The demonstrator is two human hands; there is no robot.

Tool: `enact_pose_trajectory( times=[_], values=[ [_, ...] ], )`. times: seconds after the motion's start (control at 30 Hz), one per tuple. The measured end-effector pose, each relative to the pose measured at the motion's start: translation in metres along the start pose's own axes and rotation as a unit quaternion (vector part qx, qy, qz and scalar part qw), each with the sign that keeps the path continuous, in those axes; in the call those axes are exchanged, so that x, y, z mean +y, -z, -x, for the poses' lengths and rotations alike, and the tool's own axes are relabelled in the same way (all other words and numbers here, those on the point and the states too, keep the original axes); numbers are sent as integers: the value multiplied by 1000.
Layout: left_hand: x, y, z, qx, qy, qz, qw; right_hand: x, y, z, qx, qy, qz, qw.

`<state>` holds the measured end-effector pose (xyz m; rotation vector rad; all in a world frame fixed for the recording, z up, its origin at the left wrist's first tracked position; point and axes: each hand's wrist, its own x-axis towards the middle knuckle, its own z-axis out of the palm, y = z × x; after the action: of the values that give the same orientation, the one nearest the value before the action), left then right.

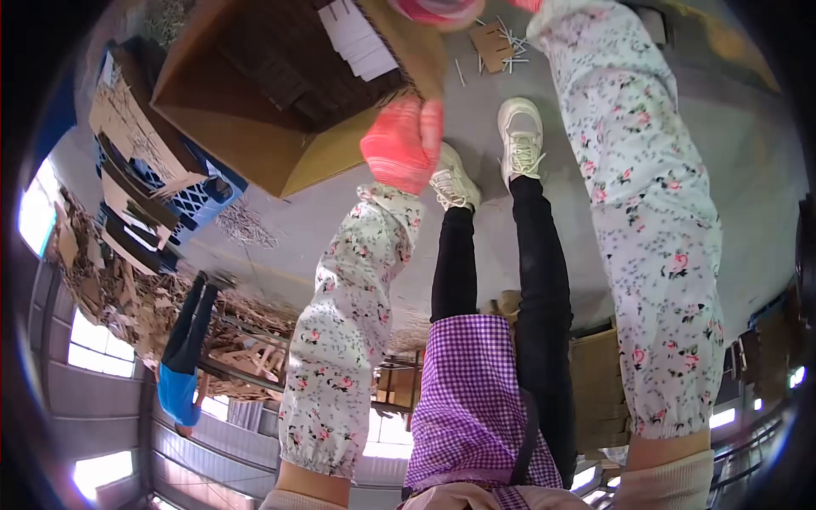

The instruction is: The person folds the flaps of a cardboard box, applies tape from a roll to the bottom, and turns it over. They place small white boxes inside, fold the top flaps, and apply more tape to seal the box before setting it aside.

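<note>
Pink gloves point(404, 144), floral sleeves point(348, 323) (on white), brown box point(246, 127), probably purple-gingham apron point(472, 399).

A large brown cardboard box point(255, 127) fills the upper left and top centre of the frame. It is open and tipped, with its mouth turned toward the camera and its lowest corner pointing down the frame over the grey floor point(357, 212). Inside are rows of dark cardboard dividers point(289, 59) and a stack of white paper strips point(357, 38) by the right wall. The left hand point(404, 144), in a pink glove, has a grip on its right edge.
</note>
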<state>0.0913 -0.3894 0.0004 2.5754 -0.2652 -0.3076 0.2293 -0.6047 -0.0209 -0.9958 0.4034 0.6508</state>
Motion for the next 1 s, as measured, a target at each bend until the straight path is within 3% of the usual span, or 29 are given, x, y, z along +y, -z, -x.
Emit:
enact_pose_trajectory(
  times=[0.1,0.13,0.23,0.33,0.47,0.57,0.83,0.87,0.9,0.93,0.97,1.0],
  values=[
    [12,16,-25,-27,90,51,994,26,19,44,69,-70,31,995],
    [14,21,-32,-24,47,31,998,34,20,64,107,-51,42,992],
    [16,16,-23,-25,60,40,997,76,34,107,97,-99,17,990],
    [9,10,-24,-17,59,21,998,139,33,137,161,-56,39,985],
    [18,14,-26,-30,64,46,996,171,6,161,252,-123,-176,944],
    [19,10,-26,-6,75,76,994,191,-17,153,260,-34,-146,954],
    [18,7,-29,16,79,130,988,229,-66,126,289,-100,-230,924],
    [20,6,-28,16,76,131,988,229,-77,124,283,-75,-263,919],
    [19,5,-27,13,73,125,989,245,-86,113,321,57,-36,945],
    [19,6,-27,10,70,117,991,275,-97,97,335,187,191,903],
    [19,7,-26,5,68,109,992,292,-110,86,329,303,402,799],
    [25,11,-25,-16,88,111,990,284,-126,76,352,190,167,901]
  ],
)
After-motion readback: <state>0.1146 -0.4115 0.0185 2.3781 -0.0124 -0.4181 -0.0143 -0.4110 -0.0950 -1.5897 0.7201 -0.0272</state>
